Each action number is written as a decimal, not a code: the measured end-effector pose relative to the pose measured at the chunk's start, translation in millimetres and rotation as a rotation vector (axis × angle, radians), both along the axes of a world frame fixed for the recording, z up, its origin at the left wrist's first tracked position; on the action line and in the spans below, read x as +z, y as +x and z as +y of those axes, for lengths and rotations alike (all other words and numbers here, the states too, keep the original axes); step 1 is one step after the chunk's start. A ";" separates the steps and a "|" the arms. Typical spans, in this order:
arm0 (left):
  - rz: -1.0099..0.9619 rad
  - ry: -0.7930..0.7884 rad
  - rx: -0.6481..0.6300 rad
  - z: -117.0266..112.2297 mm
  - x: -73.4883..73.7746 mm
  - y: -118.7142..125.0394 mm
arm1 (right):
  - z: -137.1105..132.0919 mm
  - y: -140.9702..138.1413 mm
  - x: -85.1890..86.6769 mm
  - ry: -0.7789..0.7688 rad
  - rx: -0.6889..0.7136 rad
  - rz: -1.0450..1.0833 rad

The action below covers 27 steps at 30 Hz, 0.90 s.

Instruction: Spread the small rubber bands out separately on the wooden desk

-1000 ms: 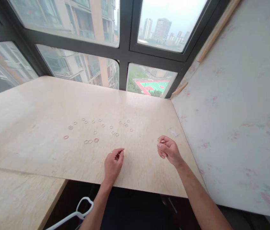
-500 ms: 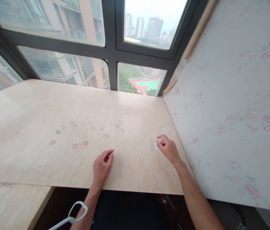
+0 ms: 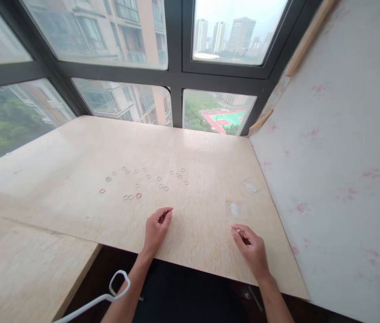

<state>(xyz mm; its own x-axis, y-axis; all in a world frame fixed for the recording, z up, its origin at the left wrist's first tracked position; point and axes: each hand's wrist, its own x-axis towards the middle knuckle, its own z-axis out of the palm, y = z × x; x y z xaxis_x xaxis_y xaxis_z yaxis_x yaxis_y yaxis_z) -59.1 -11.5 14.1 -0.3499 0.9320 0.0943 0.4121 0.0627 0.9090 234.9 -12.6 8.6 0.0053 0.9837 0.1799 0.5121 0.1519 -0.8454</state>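
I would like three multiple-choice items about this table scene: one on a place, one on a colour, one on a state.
1. Where do the small rings lie? A) ahead of the left hand B) beside the wall C) under the right hand
2. What colour is the table? A) black B) pale beige C) green
3. How is the right hand? A) high above the table B) low at the table, fingers curled C) holding a cup

A: rings scatter beyond the left hand. B: light marbled top. B: fingers bent near the surface.
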 end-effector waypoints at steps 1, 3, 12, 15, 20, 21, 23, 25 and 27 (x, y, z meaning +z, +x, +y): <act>-0.039 -0.009 -0.006 0.1 1.4 -1.9 | -1.1 0.9 -2.2 -0.021 -0.011 0.012; -0.120 -0.026 -0.014 1.4 6.1 -9.2 | 0.0 3.4 -5.1 -0.068 -0.053 0.055; 0.082 0.057 0.256 39.9 40.8 -103.8 | 4.3 8.2 -5.0 -0.074 -0.022 -0.056; 0.444 -0.057 0.129 60.5 42.7 -139.0 | 3.5 8.8 -3.8 -0.060 -0.024 -0.091; 0.650 -0.217 -0.127 80.7 32.6 -171.7 | 4.3 8.5 -2.6 -0.022 -0.016 -0.105; 0.660 -0.229 -0.152 82.4 29.8 -174.4 | 4.5 8.2 -2.4 -0.020 -0.019 -0.103; 0.670 -0.233 -0.177 85.0 24.3 -176.9 | 4.8 7.4 -1.9 -0.023 -0.028 -0.101; 0.669 -0.231 -0.187 86.9 19.9 -177.0 | 5.0 7.0 -1.7 -0.031 -0.032 -0.100; 0.666 -0.230 -0.200 88.5 16.8 -176.1 | 4.9 7.1 -1.6 -0.042 -0.039 -0.102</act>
